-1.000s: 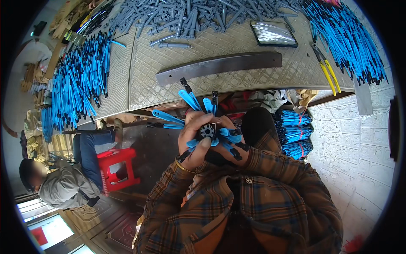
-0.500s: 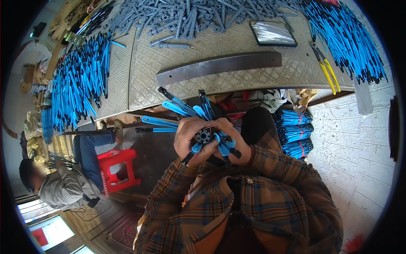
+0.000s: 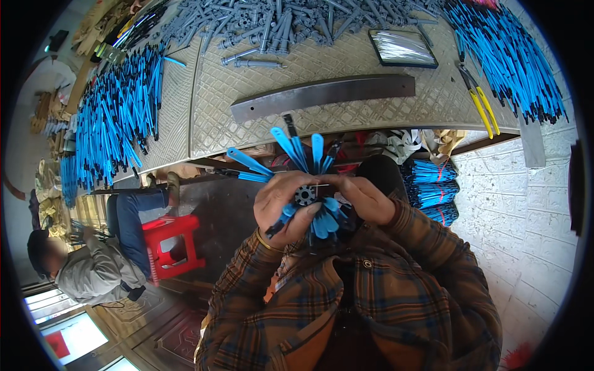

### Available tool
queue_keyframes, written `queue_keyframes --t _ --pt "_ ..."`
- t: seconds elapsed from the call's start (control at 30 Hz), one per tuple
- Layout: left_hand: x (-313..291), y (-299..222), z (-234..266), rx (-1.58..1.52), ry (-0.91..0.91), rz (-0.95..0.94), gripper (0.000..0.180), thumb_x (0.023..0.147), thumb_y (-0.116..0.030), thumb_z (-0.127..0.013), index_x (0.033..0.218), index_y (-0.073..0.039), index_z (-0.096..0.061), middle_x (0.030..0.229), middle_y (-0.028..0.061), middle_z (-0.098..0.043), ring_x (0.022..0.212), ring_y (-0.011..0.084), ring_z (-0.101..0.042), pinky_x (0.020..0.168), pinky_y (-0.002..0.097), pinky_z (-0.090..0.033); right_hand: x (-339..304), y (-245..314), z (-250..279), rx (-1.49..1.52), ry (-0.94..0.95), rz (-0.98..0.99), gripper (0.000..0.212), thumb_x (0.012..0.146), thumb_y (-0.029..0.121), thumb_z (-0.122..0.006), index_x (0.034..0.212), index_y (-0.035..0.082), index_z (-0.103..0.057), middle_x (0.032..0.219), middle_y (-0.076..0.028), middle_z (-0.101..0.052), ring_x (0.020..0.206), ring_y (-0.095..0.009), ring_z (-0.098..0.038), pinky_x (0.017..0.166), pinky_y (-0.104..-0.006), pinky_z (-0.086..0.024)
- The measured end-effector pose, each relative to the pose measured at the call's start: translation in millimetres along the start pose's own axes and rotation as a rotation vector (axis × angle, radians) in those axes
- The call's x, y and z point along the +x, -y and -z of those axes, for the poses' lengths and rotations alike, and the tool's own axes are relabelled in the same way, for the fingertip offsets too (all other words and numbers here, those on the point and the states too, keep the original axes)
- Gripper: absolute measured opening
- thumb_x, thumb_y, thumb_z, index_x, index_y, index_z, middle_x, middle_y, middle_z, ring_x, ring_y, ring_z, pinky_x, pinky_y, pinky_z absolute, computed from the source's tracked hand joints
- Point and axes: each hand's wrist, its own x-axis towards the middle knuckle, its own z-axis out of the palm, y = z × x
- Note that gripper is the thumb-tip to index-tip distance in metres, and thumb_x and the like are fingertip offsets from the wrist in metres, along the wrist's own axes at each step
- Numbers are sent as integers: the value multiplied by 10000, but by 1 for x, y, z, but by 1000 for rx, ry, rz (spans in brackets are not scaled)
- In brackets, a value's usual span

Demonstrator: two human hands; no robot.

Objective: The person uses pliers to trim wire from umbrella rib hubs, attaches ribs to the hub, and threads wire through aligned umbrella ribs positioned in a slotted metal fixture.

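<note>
My left hand (image 3: 276, 201) is closed around a dark round hub (image 3: 305, 195) with slots about its rim, thumb pressed beside it. Blue strips with rounded ends (image 3: 286, 143) fan out from around the hub, some away from me and others toward my chest. Several of them carry black end pieces. Close on the right, my right hand (image 3: 365, 199) is closed in a pinch, its fingertips at a thin, bright wire-like piece (image 3: 320, 185) lying across the hub's top. Exactly how the wire meets the hub is too small to tell.
On the table lie a dark metal bar (image 3: 322, 97), a tray of thin silvery wires (image 3: 402, 63), yellow-handled pliers (image 3: 479, 108), grey plastic tubes (image 3: 278, 28) and blue strip piles (image 3: 117, 114). Tied blue bundles (image 3: 430, 188) stand below. A person (image 3: 93, 260) sits left near a red stool (image 3: 173, 247).
The hub has shifted slightly right and up in my left hand. The blue strips have turned and spread differently. My right hand has drawn right, and the thin wire now shows across the hub.
</note>
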Motion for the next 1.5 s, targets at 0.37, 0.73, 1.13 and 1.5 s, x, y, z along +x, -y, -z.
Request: queue_keyframes --t 0.37,0.73,1.13,1.5 --pt "-1 -4 -3 -157 11 -72 377 663 -61 -743 996 -24 -571 921 156 -633 812 293 -625 711 366 -497 7 40 1 -688 149 -71 370 847 169 -576 1154 -13 -481 967 -177 -607 887 -285 -618 755 -332 -480" --pt "4 -16 4 -10 65 -86 366 675 -68 -740 994 -15 -568 922 154 -640 820 298 -635 727 354 -502 -3 14 -24 -908 -148 160 298 806 127 -602 1066 15 -509 874 -179 -605 784 -364 -595 657 -386 -480" --pt "-7 -15 4 -267 145 212 334 719 -72 -703 1025 -8 -586 984 137 -643 852 269 -637 761 319 -490 -14 22 -28 -793 -164 31 222 821 165 -599 991 40 -529 714 -173 -589 647 -345 -598 545 -374 -469" --pt "-11 -42 18 -143 263 144 397 651 -59 -760 1012 -26 -601 963 119 -643 814 231 -636 717 307 -492 -36 31 -31 -778 -17 41 341 791 86 -583 1119 30 -509 789 -167 -605 722 -312 -625 612 -316 -482"
